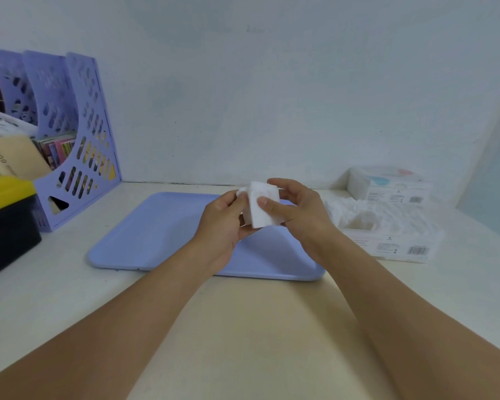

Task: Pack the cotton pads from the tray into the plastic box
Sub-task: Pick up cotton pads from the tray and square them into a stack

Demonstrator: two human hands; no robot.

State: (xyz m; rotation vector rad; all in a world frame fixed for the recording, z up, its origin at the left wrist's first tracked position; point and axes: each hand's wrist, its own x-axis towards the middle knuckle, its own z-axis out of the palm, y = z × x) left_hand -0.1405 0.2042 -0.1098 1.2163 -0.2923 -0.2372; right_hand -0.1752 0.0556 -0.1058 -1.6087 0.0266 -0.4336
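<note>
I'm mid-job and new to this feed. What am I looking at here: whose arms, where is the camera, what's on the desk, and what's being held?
No machine here: these are a person's bare arms, filmed by one camera on their head looking down. The left hand and right hand together hold a stack of white cotton pads above the lilac tray. To the right sits the plastic box, already holding pads, with a second box behind it. A lilac file rack stands on the left.

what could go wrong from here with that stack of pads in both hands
1. The stack of cotton pads is pinched between the left hand and right hand above the tray; a loose grip could let pads fan out.
2. The plastic box already looks full, so they may not fit.
</note>
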